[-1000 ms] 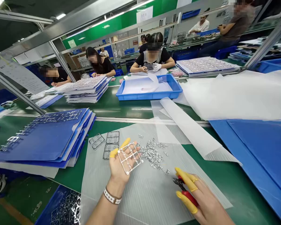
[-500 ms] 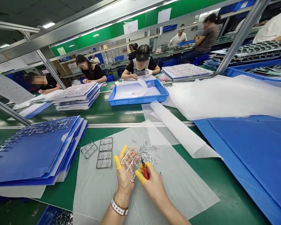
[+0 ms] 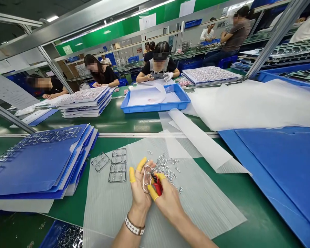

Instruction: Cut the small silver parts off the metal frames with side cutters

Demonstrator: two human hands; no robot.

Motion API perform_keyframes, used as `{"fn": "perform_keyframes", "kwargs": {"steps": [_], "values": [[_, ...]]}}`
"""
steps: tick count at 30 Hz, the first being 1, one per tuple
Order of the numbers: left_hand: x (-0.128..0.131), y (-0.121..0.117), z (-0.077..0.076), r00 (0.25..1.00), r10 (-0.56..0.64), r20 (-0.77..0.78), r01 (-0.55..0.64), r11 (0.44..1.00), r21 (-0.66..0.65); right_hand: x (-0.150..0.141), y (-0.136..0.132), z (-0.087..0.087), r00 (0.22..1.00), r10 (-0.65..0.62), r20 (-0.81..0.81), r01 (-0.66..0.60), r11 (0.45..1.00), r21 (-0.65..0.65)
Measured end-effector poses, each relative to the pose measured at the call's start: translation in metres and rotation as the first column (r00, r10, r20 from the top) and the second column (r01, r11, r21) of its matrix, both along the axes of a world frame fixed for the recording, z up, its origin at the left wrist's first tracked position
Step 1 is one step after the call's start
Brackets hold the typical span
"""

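My left hand (image 3: 139, 187), with yellow finger cots on two digits, holds a chromed sprue frame (image 3: 144, 179) across its palm and fingers. My right hand (image 3: 167, 198), also wearing yellow cots, grips red-handled nippers (image 3: 158, 187). Their dark jaws are at the frame, partly hidden by the fingers; whether they are closed on it I cannot tell. Just beyond my hands lies a loose heap of small shiny chromed parts (image 3: 165, 167). To the left, several more sprue frames (image 3: 118, 172) lie flat on a white foam sheet (image 3: 111, 210).
A stack of blue sheets (image 3: 49, 165) with chromed frames on top stands at left. Blue boards (image 3: 279, 165) lie at right, near a folded white sheet (image 3: 209, 144). Across the bench is a blue tray (image 3: 155, 106); a co-worker (image 3: 158, 65) sits behind it.
My right hand has come in from the right, bringing the nippers to the sprue frame. The frame has turned more edge-on in my left hand. The camera view has shifted.
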State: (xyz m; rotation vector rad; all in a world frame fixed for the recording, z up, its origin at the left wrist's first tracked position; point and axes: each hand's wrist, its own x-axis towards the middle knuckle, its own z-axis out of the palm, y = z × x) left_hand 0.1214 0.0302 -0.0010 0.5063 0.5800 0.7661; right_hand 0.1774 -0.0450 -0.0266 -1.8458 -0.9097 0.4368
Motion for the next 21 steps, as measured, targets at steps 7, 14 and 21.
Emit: {"fn": "perform_keyframes", "kwargs": {"steps": [7, 14, 21], "values": [[-0.003, -0.008, -0.01, 0.997, -0.065, -0.031, 0.068, 0.992, 0.103, -0.006, 0.004, -0.008, 0.983, -0.023, -0.183, 0.023, 1.0, 0.001], [-0.004, 0.001, -0.018, 0.999, 0.033, -0.012, -0.033, 0.998, -0.05, 0.008, -0.007, 0.016, 0.983, 0.137, 0.121, -0.118, 0.981, -0.152], [-0.003, 0.01, -0.014, 0.999, 0.054, -0.003, -0.054, 0.998, -0.03, 0.028, -0.012, 0.049, 0.729, 0.433, 0.53, -0.153, 0.858, -0.49]]}}
